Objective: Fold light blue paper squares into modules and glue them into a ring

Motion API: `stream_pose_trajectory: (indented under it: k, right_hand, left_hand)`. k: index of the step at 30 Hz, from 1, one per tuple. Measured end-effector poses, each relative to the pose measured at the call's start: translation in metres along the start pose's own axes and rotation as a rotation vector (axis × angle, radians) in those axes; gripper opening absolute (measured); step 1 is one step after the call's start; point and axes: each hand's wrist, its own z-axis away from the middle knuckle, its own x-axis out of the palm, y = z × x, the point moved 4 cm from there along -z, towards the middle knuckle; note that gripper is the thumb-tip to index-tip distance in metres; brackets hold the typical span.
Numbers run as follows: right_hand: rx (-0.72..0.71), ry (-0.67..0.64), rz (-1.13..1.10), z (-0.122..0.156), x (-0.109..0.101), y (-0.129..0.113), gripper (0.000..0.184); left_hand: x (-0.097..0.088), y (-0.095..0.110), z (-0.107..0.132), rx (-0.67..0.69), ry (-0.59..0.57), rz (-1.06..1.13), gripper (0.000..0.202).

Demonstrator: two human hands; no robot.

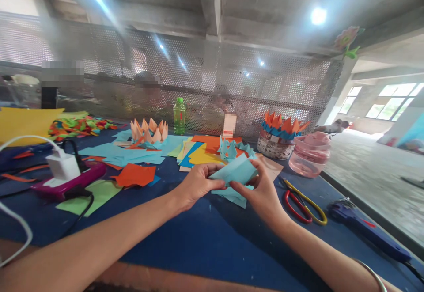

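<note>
My left hand [195, 185] and my right hand [261, 192] both pinch a folded light-blue paper piece [236, 171] held just above the blue tabletop [205, 239]. The left fingers grip its left edge, the right fingers its right side. More light-blue folded paper [232, 196] lies under the hands. A light-blue paper crown shape [233, 148] sits just behind.
Coloured paper sheets [195, 153] and an orange sheet [135, 175] lie about. A peach paper flower [149, 130], green bottle [179, 115], basket with orange paper [278, 139], pink jar [309, 155], scissors [303, 203], glue gun [364, 225] and white charger [62, 166] stand around.
</note>
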Motion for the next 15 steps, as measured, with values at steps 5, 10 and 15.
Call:
stream_pose_trajectory:
  k: [5, 10, 15]
  right_hand:
    - [-0.066, -0.002, 0.056, 0.003, -0.0014, -0.0083, 0.059]
    - [-0.037, -0.001, 0.044, 0.0038, 0.0002, -0.0072, 0.062]
    - [0.022, -0.023, -0.005, 0.0025, 0.0027, -0.001, 0.069]
  left_hand:
    - [-0.0016, -0.0072, -0.0007, -0.096, -0.027, -0.056, 0.029]
    - [-0.0039, -0.0062, -0.0006, -0.087, 0.024, -0.059, 0.024]
    - [-0.001, -0.0031, 0.0011, -0.063, 0.037, -0.059, 0.022]
